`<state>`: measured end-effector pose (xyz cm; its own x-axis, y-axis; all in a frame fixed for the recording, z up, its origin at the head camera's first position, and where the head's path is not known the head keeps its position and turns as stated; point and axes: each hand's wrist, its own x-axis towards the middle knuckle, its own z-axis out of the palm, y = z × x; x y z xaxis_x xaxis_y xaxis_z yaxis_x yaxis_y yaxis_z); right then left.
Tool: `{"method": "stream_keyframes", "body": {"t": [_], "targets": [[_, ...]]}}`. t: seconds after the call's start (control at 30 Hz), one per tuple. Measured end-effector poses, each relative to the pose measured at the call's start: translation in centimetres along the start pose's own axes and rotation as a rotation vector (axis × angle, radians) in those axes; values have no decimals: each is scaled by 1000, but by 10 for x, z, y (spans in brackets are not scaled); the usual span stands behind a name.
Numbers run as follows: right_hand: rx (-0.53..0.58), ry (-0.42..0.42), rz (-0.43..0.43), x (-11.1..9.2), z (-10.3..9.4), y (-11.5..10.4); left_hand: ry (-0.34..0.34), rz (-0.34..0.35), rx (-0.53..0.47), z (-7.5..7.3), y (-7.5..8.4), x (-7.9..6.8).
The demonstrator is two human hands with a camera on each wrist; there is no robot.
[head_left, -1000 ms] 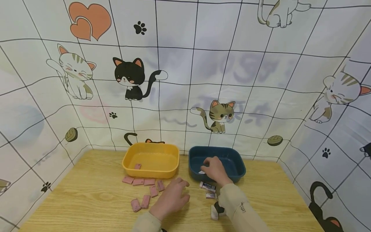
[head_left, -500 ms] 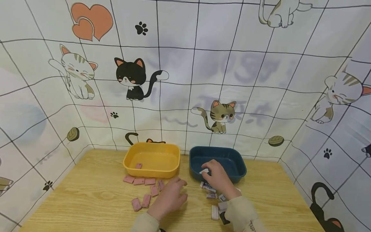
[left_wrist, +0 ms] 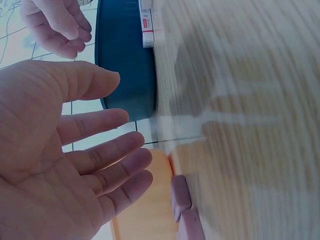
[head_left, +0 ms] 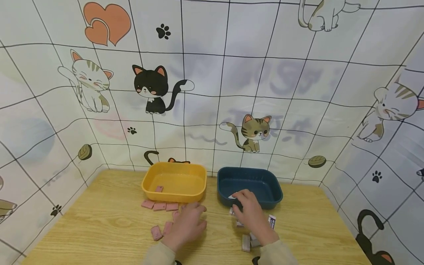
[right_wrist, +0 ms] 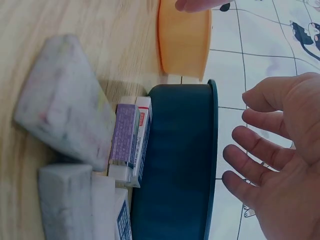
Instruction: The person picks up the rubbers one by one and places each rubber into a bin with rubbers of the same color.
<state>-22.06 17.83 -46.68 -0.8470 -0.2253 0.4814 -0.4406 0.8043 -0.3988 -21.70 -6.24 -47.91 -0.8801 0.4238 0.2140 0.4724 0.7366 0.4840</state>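
My left hand (head_left: 187,225) is over several pink erasers (head_left: 159,207) in front of the yellow bin (head_left: 177,197); its fingers are relaxed and hold nothing. In the left wrist view the palm of the left hand (left_wrist: 65,155) faces the camera. By the front wall of the blue bin (head_left: 273,201), my right hand (head_left: 251,217) hovers above sleeved erasers, partly hiding them. The fingers of the right hand (right_wrist: 280,155) are loosely bent and bare in the right wrist view. A white eraser (head_left: 231,197) lies inside the blue bin, and a pink eraser (head_left: 159,189) inside the yellow one.
Grey-white worn erasers (head_left: 246,243) lie nearer the front on the right, with a sleeved eraser (head_left: 271,221) beyond them. A purple-sleeved eraser (right_wrist: 125,135) is close to the blue bin. Cat-print cloth (head_left: 198,92) rises behind the wooden table (head_left: 99,221).
My right hand has drawn back from over the blue bin toward the erasers in front. My left hand has shifted slightly left, over the pink erasers.
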Motion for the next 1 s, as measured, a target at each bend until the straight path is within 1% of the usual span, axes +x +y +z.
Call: {"method": "stream_keyframes", "body": {"t": [0.07, 0.2, 0.3, 0.43, 0.63, 0.73, 0.87, 1.0], "targets": [[-3, 2, -12, -3, 0, -2, 15, 14, 14, -1, -2, -1], [9, -13, -8, -7, -1, -9, 56, 42, 44, -4, -7, -3], [42, -20, -10, -9, 0, -14, 61, 38, 69, -6, -13, -4], [75, -37, -25, -12, 3, -19, 55, 31, 77, -8, -20, -5], [83, -83, -50, -15, 9, -24, 94, 49, 107, -10, -31, -7], [93, -120, -46, -17, 11, -26, 108, 58, 134, -10, -35, -7], [109, -157, -39, -19, 13, -31, 116, 66, 165, -9, -39, -8], [110, -171, -52, -19, 15, -35, 132, 91, 188, -9, -41, -8]]}}
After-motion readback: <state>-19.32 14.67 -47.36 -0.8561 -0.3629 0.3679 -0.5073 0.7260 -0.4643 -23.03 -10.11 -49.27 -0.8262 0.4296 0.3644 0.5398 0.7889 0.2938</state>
